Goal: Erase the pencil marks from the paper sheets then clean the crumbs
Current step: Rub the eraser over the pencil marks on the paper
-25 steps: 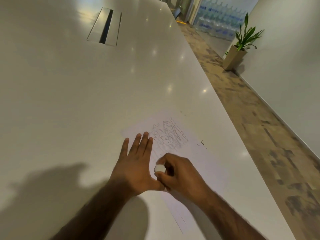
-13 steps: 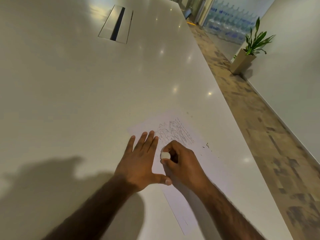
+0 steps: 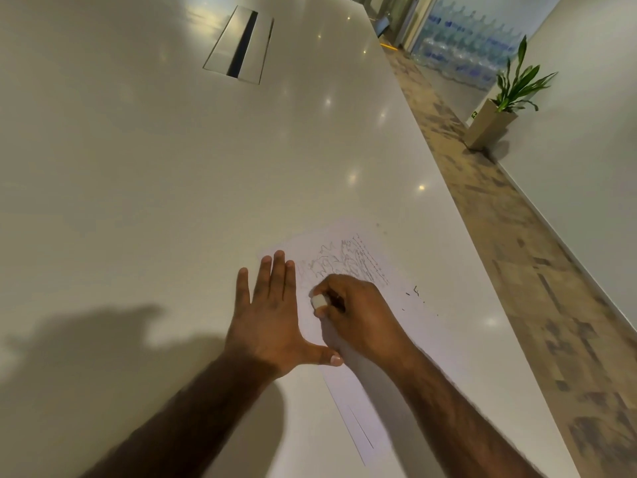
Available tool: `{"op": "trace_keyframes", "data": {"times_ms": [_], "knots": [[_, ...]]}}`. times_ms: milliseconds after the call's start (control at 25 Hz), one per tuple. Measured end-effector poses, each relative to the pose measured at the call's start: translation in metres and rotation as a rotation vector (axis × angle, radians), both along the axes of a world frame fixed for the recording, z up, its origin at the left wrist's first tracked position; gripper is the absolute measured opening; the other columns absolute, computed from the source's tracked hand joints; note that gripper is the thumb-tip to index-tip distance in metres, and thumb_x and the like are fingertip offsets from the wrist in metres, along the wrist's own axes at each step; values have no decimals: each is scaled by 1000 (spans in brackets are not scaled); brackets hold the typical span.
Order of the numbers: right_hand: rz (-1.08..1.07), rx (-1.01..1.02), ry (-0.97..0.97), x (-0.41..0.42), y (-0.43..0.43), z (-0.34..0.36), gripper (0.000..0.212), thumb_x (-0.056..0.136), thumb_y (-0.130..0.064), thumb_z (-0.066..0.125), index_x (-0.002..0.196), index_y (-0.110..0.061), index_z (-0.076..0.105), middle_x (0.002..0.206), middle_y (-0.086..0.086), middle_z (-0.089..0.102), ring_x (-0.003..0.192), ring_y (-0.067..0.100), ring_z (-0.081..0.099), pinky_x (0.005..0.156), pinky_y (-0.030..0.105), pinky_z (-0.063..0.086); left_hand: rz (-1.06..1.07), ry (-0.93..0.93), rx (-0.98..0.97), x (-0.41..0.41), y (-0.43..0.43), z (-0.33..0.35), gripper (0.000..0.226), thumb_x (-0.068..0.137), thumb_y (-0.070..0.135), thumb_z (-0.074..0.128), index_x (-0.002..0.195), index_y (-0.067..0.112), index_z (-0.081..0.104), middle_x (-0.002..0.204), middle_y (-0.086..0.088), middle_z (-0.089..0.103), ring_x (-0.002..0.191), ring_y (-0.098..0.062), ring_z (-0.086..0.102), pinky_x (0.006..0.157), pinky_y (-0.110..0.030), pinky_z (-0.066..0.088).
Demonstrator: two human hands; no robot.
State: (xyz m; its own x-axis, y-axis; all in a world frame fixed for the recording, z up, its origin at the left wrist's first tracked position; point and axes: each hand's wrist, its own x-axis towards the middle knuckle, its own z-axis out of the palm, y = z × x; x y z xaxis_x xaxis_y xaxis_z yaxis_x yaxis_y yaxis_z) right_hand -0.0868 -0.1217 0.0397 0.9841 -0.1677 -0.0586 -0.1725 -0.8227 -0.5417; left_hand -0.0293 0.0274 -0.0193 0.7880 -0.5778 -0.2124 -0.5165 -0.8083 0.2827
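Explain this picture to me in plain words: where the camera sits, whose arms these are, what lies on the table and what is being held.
There is no machine here. The camera is worn on a person's head and looks forward and down, so the two bare arms reaching in from the bottom belong to the wearer. The wide lens bends the edges of the view.

The left hand lies flat with fingers spread, pressing down the near left side of the paper sheets on a long pale table. The right hand pinches a small white eraser against the paper, just below a patch of pencil scribbles. A few dark crumbs lie on the paper to the right.

Farther up the table is a metal cable hatch. Off to the right are patterned floor, a potted plant and stacked water bottles.
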Motion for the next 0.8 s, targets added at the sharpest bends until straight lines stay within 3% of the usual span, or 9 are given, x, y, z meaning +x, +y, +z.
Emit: {"op": "trace_keyframes", "data": {"times_ms": [120,240,400,600,800], "knots": [[59,-22,64,10,-2,8,14,94,-7,68,98,-20,74,87,-11,71,78,6,66,76,23,55,-8,8,-6,-2,0,1,163,38,115,14,151,11,-40,157,-10,-50,146,-29,-44,121,-60,-22],[227,-96,312,13,-9,18,18,89,-8,74,98,-24,76,88,-21,69,78,3,66,79,19,56,-15,16,-2,-2,1,2,158,41,115,18,143,13,-49,153,-9,-53,143,-29,-48,120,-60,-23],[135,-102,198,31,-6,24,14,95,-6,70,102,-15,77,104,-3,76,91,13,69,89,28,58,-18,31,-15,0,2,3,160,37,114,10,149,12,-43,153,-9,-53,143,-28,-48,120,-59,-24],[250,-155,448,22,-17,30,22,89,-2,74,97,-22,78,82,-20,67,76,0,65,69,8,44,-22,44,12,-1,2,6,155,44,114,22,133,15,-56,152,-9,-55,143,-29,-48,121,-61,-20],[214,-169,231,45,-10,33,17,93,-4,72,106,-14,79,106,-2,76,94,13,69,88,22,55,-30,45,30,0,3,7,153,42,115,17,129,15,-59,150,-9,-57,144,-29,-48,121,-61,-20]]}}
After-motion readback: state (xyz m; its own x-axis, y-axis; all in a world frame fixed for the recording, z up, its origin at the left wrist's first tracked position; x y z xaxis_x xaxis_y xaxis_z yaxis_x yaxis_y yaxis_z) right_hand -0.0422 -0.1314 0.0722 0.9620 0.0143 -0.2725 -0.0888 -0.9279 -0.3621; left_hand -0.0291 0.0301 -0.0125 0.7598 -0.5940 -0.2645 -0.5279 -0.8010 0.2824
